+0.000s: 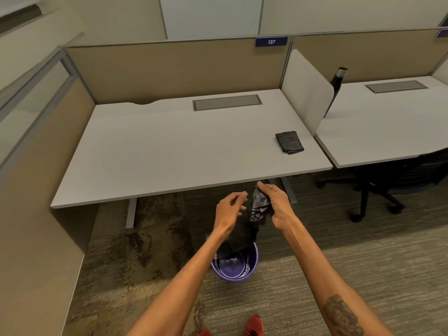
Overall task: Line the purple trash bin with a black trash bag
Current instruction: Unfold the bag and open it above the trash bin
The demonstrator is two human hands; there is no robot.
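Note:
A small purple trash bin [252, 265] stands on the carpet in front of the desk, below my hands. A black trash bag [257, 209] hangs bunched between my hands, its lower part drooping over the bin's far rim. My right hand [274, 202] is shut on the bag's upper end. My left hand [230, 207] is just left of the bag with curled, spread fingers; whether it touches the bag is unclear.
A white desk [184, 146] lies straight ahead, with a folded stack of black bags [289, 141] near its right edge. A second desk [388, 122] with a dark bottle [338, 78] and a black office chair [392, 185] are to the right. Partitions wall the left.

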